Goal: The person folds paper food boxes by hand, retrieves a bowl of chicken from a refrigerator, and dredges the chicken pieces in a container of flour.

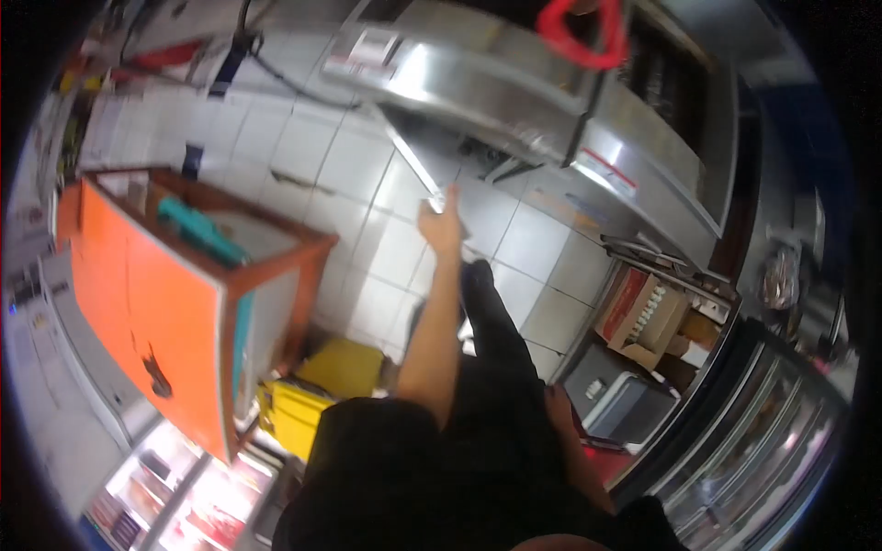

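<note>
My left hand (441,225) reaches out over the tiled floor, closed around the lower end of a long, thin, shiny metal bar (412,156). The bar slants up toward the stainless steel equipment (459,83); I cannot tell whether it is joined to it. Low at my right side hangs my right hand (557,404), dark and blurred beside an open compartment. Its fingers are not distinct, so a hold on anything cannot be made out.
An orange cabinet (147,303) with a teal piece stands at left, near a yellow container (299,418). At right are a cardboard box (648,321), a grey-lidded case (629,409) and a glass-fronted unit (753,441). A red loop (588,55) lies on the steel equipment above white floor tiles (367,248).
</note>
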Demonstrator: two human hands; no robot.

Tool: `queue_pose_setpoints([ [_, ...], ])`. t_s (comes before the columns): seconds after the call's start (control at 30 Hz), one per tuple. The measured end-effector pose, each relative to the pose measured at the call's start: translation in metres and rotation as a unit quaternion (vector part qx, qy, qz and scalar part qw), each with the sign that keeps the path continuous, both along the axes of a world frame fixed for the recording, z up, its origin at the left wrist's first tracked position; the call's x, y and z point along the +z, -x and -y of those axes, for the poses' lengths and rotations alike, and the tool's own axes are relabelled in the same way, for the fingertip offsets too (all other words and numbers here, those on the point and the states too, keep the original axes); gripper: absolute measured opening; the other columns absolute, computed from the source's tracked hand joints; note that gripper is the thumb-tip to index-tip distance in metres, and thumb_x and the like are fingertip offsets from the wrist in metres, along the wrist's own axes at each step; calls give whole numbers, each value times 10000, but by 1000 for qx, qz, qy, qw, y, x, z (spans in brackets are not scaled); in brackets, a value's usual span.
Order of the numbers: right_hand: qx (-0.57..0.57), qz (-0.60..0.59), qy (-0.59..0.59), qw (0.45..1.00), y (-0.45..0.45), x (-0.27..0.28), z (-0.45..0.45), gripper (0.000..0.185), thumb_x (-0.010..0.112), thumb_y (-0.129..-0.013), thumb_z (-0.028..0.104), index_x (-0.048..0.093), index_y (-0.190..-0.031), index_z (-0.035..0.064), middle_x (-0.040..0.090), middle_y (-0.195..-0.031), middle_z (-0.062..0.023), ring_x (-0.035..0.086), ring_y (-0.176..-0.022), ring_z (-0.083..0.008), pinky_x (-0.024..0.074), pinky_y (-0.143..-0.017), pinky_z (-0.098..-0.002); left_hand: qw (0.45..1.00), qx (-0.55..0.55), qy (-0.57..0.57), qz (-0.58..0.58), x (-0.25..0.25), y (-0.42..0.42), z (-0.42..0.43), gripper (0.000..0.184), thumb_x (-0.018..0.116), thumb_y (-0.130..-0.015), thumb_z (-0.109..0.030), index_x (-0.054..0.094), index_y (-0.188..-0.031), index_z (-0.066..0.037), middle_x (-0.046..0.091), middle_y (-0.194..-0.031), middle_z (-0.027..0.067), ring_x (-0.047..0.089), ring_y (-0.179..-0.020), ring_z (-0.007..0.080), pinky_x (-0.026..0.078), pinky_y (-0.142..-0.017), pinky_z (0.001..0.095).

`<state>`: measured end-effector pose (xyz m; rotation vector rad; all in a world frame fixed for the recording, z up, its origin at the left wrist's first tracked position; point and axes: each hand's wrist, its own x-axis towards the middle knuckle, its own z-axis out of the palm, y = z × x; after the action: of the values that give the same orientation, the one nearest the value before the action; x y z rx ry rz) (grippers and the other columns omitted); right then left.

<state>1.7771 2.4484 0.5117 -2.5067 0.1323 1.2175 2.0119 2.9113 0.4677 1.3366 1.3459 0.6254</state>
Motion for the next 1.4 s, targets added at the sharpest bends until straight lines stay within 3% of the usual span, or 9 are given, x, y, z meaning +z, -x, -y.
queue_pose_setpoints([
  [0.03,297,57,-2,953,-3,-62,45,370,566,-1060,310,625,-1267,10,686,-1174,-316,653,-1125,-504,535,-924,-572,998,-16,-56,-12,-4,35,-19,444,846,-916,-393,637,-907,-1,635,-788,86,573,-758,204,500,-746,387],
  [0.27,125,-10,-222,967,-203,-173,-207,197,691,-1008,219,712,-933,38,648,-755,-20,595,-724,-95,494,-686,-301,969,-129,-160,-138,0,173,-208,526,605,-1069,-504,637,-1026,20,675,-901,213,641,-857,330,514,-839,438],
  [0.37,247,132,-264,923,-276,-290,-318,229,677,-998,265,753,-1011,50,734,-886,-164,713,-825,-335,557,-781,-431,780,-333,-466,-252,-45,227,-310,401,549,-1114,-370,644,-1254,-6,647,-1122,225,639,-926,406,509,-904,448],
  [0.73,-135,143,-388,900,-524,-649,-503,331,664,-1009,313,780,-1159,42,778,-945,-190,756,-797,-290,610,-684,-413,857,-283,-266,-337,-84,273,-338,389,501,-1094,-247,604,-1422,-65,638,-1341,199,619,-1195,366,485,-1036,433],
  [0.9,93,468,49,878,-556,-642,-546,298,630,-1031,256,780,-1122,15,785,-1077,-249,793,-959,-332,638,-791,-418,861,-276,-249,-348,-82,273,-333,357,523,-1088,-240,628,-1375,-55,656,-1296,193,627,-1158,335,490,-1009,420],
  [1.0,-235,370,-68,896,-502,-563,-576,329,649,-1008,256,771,-1071,-43,778,-1110,-257,784,-1004,-361,635,-864,-473,863,-272,-247,-347,-77,272,-330,339,536,-1085,-235,642,-1347,-49,667,-1269,189,632,-1136,316,492,-993,413],
  [1.23,-142,423,-7,895,-520,-600,-567,343,640,-1008,255,769,-1093,-51,780,-1094,-246,776,-1028,-382,639,-880,-467,862,-274,-244,-350,-73,270,-328,300,566,-1077,-225,676,-1281,-35,693,-1206,181,644,-1084,272,499,-957,395],
  [1.3,-265,191,-328,886,-534,-622,-561,283,618,-1030,249,739,-1015,-6,753,-971,-187,741,-880,-316,610,-768,-412,862,-271,-248,-349,-70,268,-329,291,574,-1074,-222,686,-1262,-31,700,-1188,178,647,-1070,259,500,-946,390],
  [1.4,-358,-196,-700,586,-535,-641,-527,266,585,-1063,240,694,-897,63,713,-785,-98,690,-657,-216,568,-599,-329,864,-273,-257,-338,-57,258,-329,277,587,-1071,-218,701,-1234,-25,711,-1161,174,652,-1047,240,503,-930,383],
])
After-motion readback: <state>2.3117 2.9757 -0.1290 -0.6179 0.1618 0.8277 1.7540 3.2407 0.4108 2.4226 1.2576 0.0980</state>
